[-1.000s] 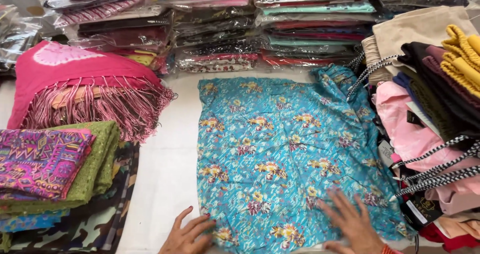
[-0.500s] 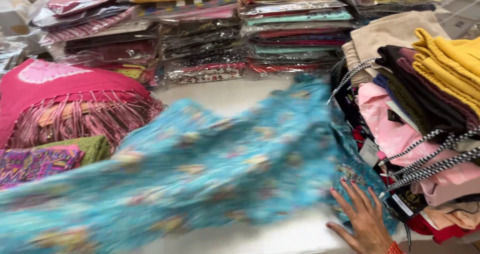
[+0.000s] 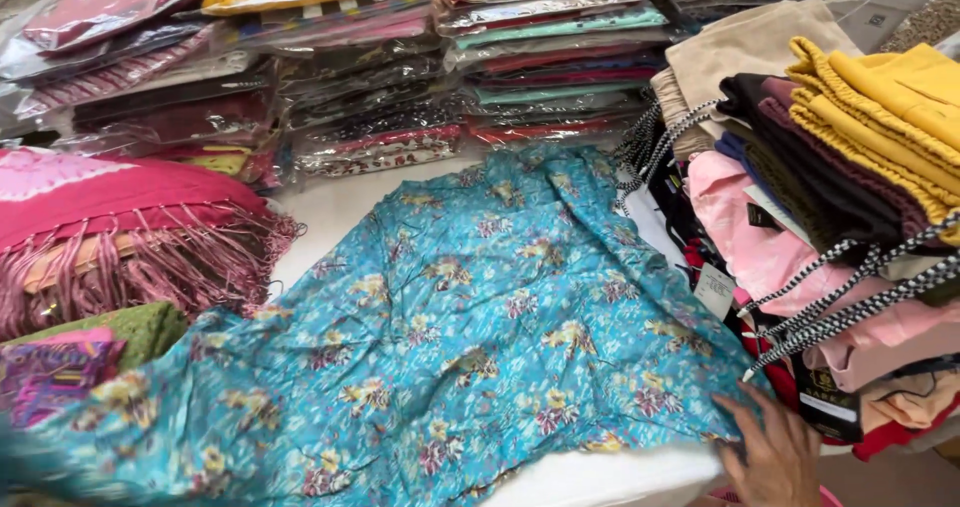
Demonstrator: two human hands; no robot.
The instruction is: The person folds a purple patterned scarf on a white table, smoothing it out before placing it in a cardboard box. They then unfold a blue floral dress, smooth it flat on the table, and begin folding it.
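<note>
Fingers of the right hand are lying spread and flat at five o'clock, pressing the corner of the turquoise floral cloth, which is spreading across the white table toward the wrapped packets at twelve o'clock

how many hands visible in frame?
1: the right hand at bottom right, resting on the teal floral cloth's edge. The left hand is out of view.

White counter w/ goods piled round its edges. Plastic-wrapped fabric packs stacked along the back, folded clothes heaped at right, fringed pink shawls at left. Light bright, even, no hard shadows.
</note>
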